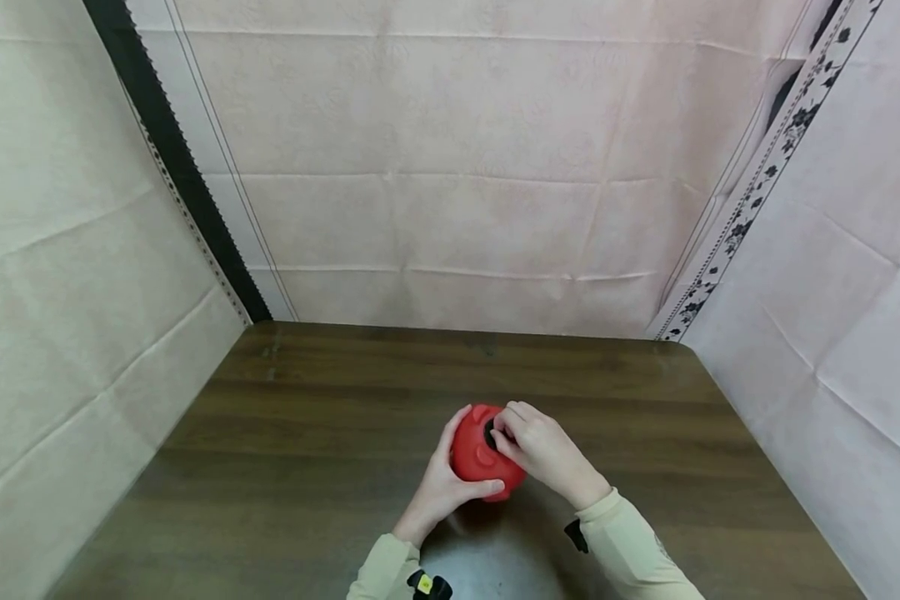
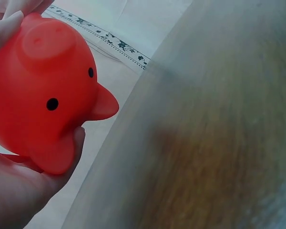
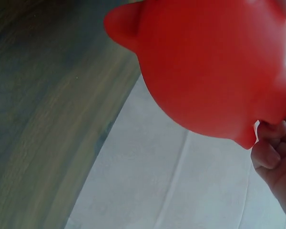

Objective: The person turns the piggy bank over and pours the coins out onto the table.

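A red piggy bank (image 1: 471, 454) is held up off the table, its underside with a round black plug (image 1: 489, 434) showing in the head view. My left hand (image 1: 442, 487) grips the bank from the left, thumb along its near side. Curled fingers of my right hand (image 1: 546, 446) pinch at the black plug and partly cover it. In the left wrist view the snout, black eyes and ears of the piggy bank (image 2: 33, 86) face the camera. The right wrist view shows the smooth side of the piggy bank (image 3: 205, 71), with right fingers (image 3: 266, 155) by its feet.
Beneath both hands lies a brown wood-grain table (image 1: 330, 433). Pale creased cloth (image 1: 457, 225) hangs behind it and at both sides, with a floral border (image 1: 750, 208) at the right corner and a dark strip (image 1: 183, 167) at the left.
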### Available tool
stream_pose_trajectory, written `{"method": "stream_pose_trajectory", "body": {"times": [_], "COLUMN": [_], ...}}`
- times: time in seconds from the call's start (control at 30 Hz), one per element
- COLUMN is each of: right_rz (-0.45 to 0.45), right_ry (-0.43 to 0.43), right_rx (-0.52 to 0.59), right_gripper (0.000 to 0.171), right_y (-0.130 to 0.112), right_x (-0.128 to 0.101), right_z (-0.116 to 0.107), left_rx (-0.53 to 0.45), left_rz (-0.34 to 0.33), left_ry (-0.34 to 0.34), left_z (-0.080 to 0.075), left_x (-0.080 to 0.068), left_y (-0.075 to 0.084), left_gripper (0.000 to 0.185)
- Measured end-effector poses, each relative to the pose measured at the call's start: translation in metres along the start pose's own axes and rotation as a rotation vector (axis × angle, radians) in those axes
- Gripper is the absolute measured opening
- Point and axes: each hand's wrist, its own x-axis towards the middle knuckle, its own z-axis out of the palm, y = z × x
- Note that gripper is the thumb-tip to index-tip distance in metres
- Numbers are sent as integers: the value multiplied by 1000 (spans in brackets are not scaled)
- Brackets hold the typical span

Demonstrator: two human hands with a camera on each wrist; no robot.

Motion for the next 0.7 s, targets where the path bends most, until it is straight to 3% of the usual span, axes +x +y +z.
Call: {"method": "stream_pose_trajectory", "body": {"times": [0.2, 0.5, 0.7], "right_rz": [11, -45, -149], "right_ry": [-13, -88, -135], "right_rx": [-26, -100, -101], "right_gripper": [22, 22, 24], "right_y": [-3, -6, -2], "right_x": [0, 2, 1], "right_z": [-1, -10, -14], "left_rx": [0, -14, -12], "left_rz": [-8, -10, 1], "left_ry": [13, -11, -67], "left_z": [1, 1, -3], "left_x": [0, -1, -4], "left_y": [2, 2, -1], "left_gripper": [94, 93, 93]}}
